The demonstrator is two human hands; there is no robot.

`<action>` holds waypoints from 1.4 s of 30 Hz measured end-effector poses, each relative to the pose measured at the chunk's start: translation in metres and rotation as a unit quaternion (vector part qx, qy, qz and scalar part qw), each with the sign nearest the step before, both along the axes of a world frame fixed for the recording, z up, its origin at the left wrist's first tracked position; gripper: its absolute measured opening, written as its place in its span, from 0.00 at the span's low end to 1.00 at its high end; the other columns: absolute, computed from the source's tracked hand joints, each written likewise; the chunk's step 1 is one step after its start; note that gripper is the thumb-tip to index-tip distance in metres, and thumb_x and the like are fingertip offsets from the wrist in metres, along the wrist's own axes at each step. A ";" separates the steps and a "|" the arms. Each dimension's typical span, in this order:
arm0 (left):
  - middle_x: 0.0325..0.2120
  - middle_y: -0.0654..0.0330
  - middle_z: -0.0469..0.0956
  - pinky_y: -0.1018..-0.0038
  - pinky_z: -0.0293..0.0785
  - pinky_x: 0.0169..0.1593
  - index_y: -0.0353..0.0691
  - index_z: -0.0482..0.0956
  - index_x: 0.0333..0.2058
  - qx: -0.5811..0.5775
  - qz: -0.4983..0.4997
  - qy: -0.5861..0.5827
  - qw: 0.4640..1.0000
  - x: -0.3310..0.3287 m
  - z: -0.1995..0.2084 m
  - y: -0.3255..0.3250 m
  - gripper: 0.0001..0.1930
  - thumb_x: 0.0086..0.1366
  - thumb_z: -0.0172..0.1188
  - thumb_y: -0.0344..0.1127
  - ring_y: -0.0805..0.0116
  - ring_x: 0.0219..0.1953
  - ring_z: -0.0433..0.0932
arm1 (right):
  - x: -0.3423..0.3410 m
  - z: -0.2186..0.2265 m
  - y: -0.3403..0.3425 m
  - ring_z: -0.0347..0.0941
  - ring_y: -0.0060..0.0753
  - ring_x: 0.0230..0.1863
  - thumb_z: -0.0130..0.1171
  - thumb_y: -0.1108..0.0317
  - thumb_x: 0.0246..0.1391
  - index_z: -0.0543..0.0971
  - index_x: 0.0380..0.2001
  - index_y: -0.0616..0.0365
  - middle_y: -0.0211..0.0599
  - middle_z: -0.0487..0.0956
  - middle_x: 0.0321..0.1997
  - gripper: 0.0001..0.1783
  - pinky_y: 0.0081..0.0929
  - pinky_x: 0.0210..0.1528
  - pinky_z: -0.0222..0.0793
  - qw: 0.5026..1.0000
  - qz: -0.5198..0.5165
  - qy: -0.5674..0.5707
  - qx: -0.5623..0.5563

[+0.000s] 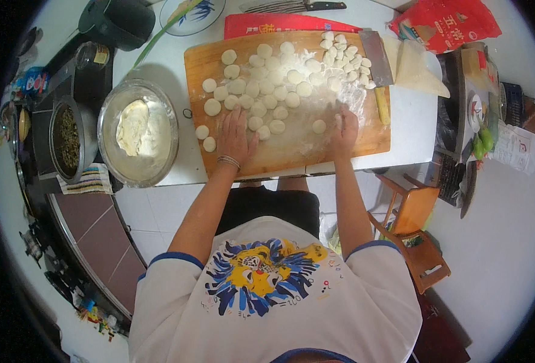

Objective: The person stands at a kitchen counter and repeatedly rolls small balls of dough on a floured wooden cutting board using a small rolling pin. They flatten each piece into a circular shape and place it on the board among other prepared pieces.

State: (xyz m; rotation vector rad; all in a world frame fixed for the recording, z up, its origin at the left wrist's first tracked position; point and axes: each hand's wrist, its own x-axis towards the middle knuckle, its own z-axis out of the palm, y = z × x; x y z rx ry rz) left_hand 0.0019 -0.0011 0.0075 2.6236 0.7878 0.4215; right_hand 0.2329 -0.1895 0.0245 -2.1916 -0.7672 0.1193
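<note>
Many flattened dough rounds (pixel 252 89) cover the left and middle of a floured wooden board (pixel 304 154). My left hand (pixel 236 134) lies palm down at the board's near left, fingers stretched and lightly spread, touching the nearest rounds. At the near right, my right hand (pixel 344 134) is closed with its fingertips down on the board; whatever lies under them is hidden. A single dough round (pixel 319 126) sits just left of it. Small uncut-looking dough lumps (pixel 346 59) are heaped at the far right, beside a cleaver blade (pixel 376 59) and a rolling pin (pixel 382 106).
Left of the board stands a metal bowl (pixel 169 148) with a dough mass (pixel 133 128). A pot of chopped dark filling (pixel 68 138) is farther left. Behind are a plate (pixel 202 24), a red packet (pixel 243 25) and a knife (pixel 327 6). A wooden chair (pixel 417 209) stands at right.
</note>
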 end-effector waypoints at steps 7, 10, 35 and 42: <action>0.64 0.49 0.57 0.50 0.50 0.68 0.37 0.60 0.60 0.002 -0.002 0.005 1.000 -0.003 -0.004 0.001 0.34 0.59 0.59 0.47 0.48 0.64 0.58 | -0.026 0.021 0.004 0.71 0.54 0.45 0.63 0.72 0.45 0.77 0.39 0.59 0.48 0.75 0.37 0.15 0.46 0.47 0.66 0.990 0.072 -0.073 -0.102; 0.64 0.49 0.57 0.50 0.51 0.68 0.36 0.60 0.59 0.005 -0.005 -0.013 1.000 -0.003 -0.008 0.001 0.34 0.59 0.59 0.47 0.49 0.63 0.58 | -0.028 0.020 0.005 0.73 0.52 0.39 0.65 0.72 0.44 0.77 0.38 0.60 0.46 0.76 0.31 0.15 0.44 0.44 0.69 0.986 0.061 0.003 -0.154; 0.63 0.47 0.59 0.46 0.50 0.67 0.37 0.60 0.59 -0.013 -0.006 -0.023 1.000 -0.001 -0.002 0.001 0.33 0.58 0.58 0.45 0.48 0.63 0.59 | 0.093 0.013 0.140 0.75 0.53 0.41 0.59 0.69 0.47 0.76 0.38 0.58 0.51 0.73 0.42 0.12 0.45 0.43 0.74 0.966 0.036 -0.172 -0.189; 0.64 0.47 0.58 0.46 0.50 0.68 0.38 0.59 0.60 -0.008 -0.004 -0.021 1.000 -0.003 -0.009 0.001 0.34 0.59 0.58 0.46 0.47 0.63 0.59 | 0.072 0.045 0.122 0.73 0.53 0.40 0.57 0.74 0.46 0.74 0.33 0.59 0.49 0.75 0.35 0.09 0.45 0.43 0.71 0.973 0.086 -0.149 -0.152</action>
